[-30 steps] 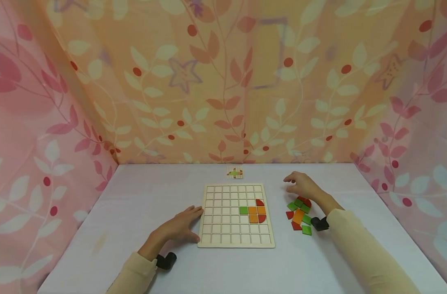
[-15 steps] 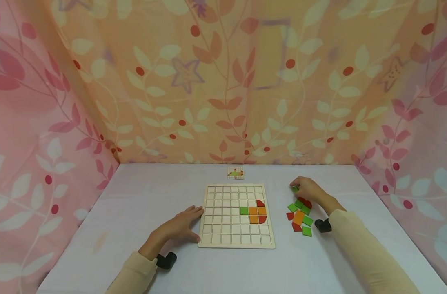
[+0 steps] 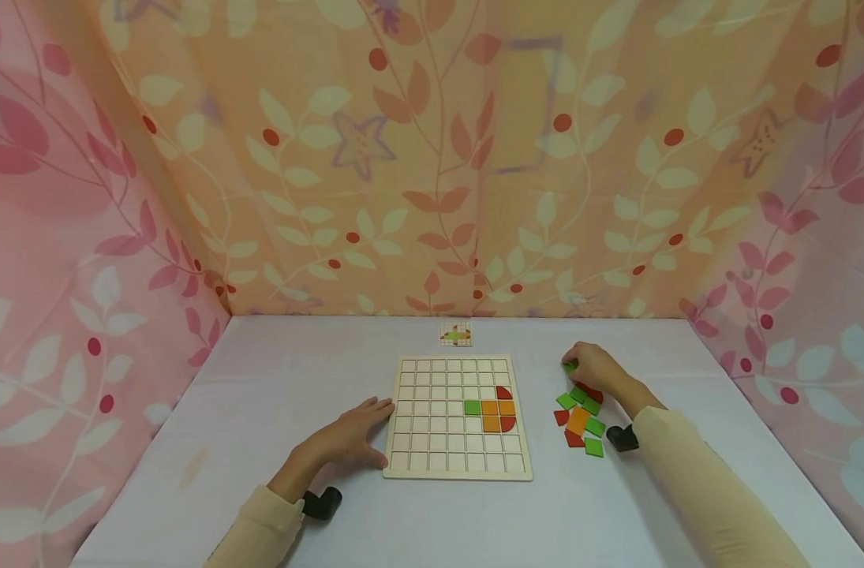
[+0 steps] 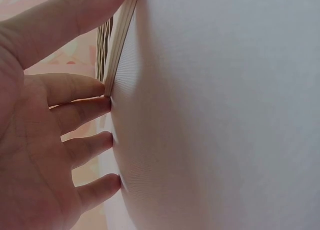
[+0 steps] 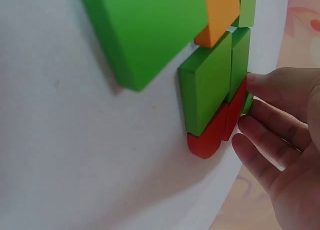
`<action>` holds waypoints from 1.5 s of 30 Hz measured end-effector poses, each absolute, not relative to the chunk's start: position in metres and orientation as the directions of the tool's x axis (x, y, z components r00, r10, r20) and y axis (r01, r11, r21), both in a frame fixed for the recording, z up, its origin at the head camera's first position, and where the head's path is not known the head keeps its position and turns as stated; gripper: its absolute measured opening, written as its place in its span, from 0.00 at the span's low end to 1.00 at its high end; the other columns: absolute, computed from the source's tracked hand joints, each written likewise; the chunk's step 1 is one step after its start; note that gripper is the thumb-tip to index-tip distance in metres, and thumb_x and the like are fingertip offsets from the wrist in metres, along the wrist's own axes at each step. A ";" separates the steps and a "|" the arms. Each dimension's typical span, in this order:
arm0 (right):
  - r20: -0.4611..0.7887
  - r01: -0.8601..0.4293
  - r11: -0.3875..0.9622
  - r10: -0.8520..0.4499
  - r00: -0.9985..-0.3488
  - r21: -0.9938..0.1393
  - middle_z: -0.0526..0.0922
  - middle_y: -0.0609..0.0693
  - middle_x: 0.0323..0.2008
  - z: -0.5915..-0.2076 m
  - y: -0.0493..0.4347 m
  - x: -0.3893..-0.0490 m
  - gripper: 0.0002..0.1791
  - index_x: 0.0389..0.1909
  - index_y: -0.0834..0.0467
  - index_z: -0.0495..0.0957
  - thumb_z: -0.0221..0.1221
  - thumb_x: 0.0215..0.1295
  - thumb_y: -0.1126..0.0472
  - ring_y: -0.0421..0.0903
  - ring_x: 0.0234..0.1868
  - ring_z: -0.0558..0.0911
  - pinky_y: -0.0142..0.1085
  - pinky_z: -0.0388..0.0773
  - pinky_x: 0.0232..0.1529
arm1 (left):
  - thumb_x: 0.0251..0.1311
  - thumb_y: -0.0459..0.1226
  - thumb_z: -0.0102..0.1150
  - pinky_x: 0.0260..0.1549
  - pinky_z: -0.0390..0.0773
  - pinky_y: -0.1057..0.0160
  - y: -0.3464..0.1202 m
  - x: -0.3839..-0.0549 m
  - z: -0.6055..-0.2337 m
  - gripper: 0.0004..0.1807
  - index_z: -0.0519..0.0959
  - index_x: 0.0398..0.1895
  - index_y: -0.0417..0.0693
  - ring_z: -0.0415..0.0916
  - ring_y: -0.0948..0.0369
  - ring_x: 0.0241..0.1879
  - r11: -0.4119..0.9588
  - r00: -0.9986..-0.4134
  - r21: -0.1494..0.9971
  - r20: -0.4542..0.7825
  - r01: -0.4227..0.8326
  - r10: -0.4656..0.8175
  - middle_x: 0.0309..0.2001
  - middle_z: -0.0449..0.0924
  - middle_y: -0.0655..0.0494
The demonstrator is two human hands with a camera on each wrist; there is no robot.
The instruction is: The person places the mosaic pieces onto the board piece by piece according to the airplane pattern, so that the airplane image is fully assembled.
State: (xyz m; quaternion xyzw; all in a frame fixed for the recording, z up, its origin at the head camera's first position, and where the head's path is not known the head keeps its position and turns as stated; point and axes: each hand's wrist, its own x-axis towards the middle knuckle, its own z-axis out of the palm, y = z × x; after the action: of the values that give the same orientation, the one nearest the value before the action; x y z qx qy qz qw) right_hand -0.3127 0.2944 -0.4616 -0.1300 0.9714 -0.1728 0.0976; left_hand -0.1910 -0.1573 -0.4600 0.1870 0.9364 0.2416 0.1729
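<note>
My left hand [image 3: 352, 434] lies at the left side of the square wooden grid board [image 3: 432, 465], fingers spread and fairly straight. In the left wrist view its thumb and fingertips [image 4: 100, 87] are right at the board's edge. On the board's right part sit a green square [image 3: 472, 407], several orange squares [image 3: 490, 424] and two red rounded pieces [image 3: 503, 392]. Beyond the pile of loose tiles, my right hand [image 3: 596, 368] pinches a green tile [image 3: 570, 366] between thumb and fingers. Most of that tile is hidden by the fingers in the right wrist view.
The loose pile right of the board holds several green squares [image 3: 593, 447], an orange piece [image 3: 577, 420] and red pieces [image 3: 574, 439]. A small picture card [image 3: 455, 334] lies behind the board. Patterned cloth [image 3: 432, 158] hangs around the white table [image 3: 247, 379].
My right hand has shifted slightly right and its fingers have closed on a green tile beyond the pile. The left hand and board stay in place.
</note>
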 end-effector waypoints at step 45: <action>0.050 -0.329 0.823 -0.346 -0.937 -0.463 0.81 0.54 0.40 -0.444 0.254 -0.261 0.15 0.46 0.67 0.82 0.66 0.59 0.64 0.51 0.41 0.79 0.48 0.81 0.49 | 0.44 0.42 0.77 0.71 0.55 0.39 -0.157 -0.195 -0.464 0.51 0.62 0.72 0.39 0.48 0.45 0.76 0.820 -0.868 0.504 -0.240 0.270 0.434 0.75 0.59 0.46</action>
State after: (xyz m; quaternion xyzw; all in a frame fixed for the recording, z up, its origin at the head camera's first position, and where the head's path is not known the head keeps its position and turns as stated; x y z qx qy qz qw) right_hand -0.2608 0.2537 -0.4441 -0.1768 0.9546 -0.2390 0.0179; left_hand -0.1946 -0.1573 -0.4643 0.1877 0.9378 0.2337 0.1749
